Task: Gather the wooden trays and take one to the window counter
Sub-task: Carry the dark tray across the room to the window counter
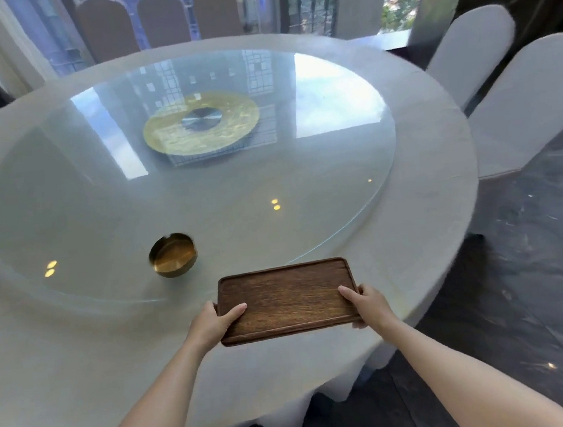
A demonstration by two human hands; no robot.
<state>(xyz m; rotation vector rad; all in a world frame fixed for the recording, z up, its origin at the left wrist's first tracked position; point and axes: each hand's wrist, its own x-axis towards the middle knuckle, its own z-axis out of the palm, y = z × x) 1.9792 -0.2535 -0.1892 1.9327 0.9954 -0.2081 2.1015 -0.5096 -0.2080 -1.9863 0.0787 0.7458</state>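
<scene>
Left grip (214, 319) and right grip (368, 303) clamped on the short ends of one wooden tray (286, 300), thumbs on top, fingers hidden beneath. Held flat at 6 o'clock over the near edge of the round tabletop (82, 370). Looks rigid, light, smooth-finished, with a raised rim to hook; best carried level by both ends. Cloth-covered surface, glass turntable (188, 188) inside, brass bowl (173, 254) at 9 o'clock of the tray. Windows at 12 o'clock, covered chairs (520, 104) at 2, dark glossy floor (538, 291).
</scene>
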